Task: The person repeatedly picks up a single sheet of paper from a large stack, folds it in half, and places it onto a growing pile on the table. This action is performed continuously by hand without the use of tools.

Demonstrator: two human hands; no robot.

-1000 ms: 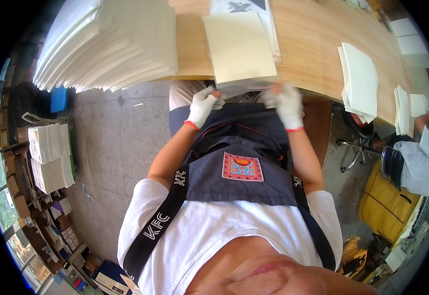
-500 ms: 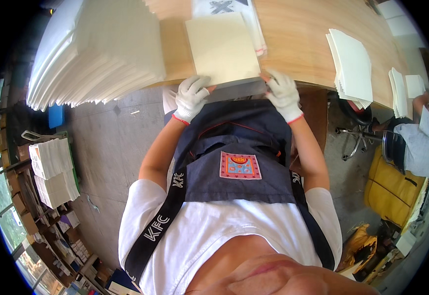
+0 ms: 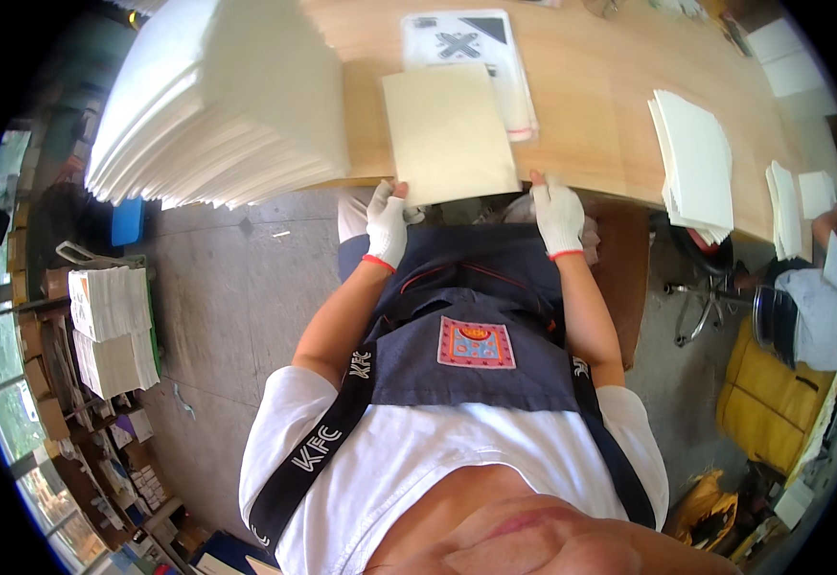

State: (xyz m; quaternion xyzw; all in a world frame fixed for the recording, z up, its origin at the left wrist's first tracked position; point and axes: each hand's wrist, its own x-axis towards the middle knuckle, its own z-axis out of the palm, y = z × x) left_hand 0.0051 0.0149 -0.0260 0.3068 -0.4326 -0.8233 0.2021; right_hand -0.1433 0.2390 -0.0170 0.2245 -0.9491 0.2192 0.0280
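A cream sheet or thin booklet (image 3: 449,129) lies flat on the wooden table, its near edge at the table's front edge. My left hand (image 3: 387,222), in a white knit glove with a red cuff, is closed at its near left corner, the bare thumb against the edge. Just off the near right corner is my right hand (image 3: 559,218), gloved alike, with thumb and forefinger apart and nothing visible between them. Partly under the cream sheet is a white printed package (image 3: 502,72) with a black cross design.
A tall pile of white folded sheets (image 3: 227,115) stands on the table (image 3: 581,105) at left. Smaller white stacks (image 3: 694,168) sit at right. Paper bundles (image 3: 112,321) stand on the floor at left. A wheeled chair (image 3: 710,307) and another person's hand (image 3: 828,225) are at right.
The see-through grey flap between my hands no longer shows at the sheet's near edge. My right hand has come off the corner. The whole view has shifted, showing more of the printed package.
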